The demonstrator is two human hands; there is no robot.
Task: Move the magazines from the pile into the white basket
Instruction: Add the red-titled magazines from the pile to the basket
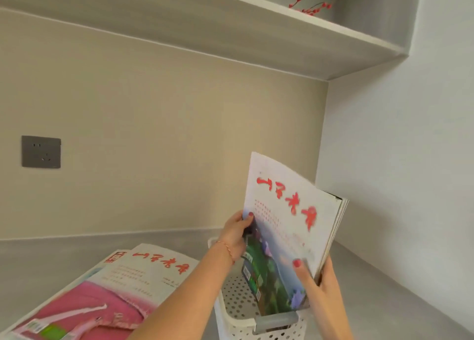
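Both hands hold 1 magazine point(287, 226) upright w/ its lower edge down inside the white basket point(238, 321): left hand point(234, 233) fingers clamped on its left edge, right hand point(316, 280) pinching the lower right corner, thumb on the cover & fingers behind. Another magazine point(250, 270) stands in the basket just behind it. The pile point(115, 288) lies flat on the grey counter point(51, 260) just left of the basket, pink-covered issue on top; wall socket point(41, 151) at far left.
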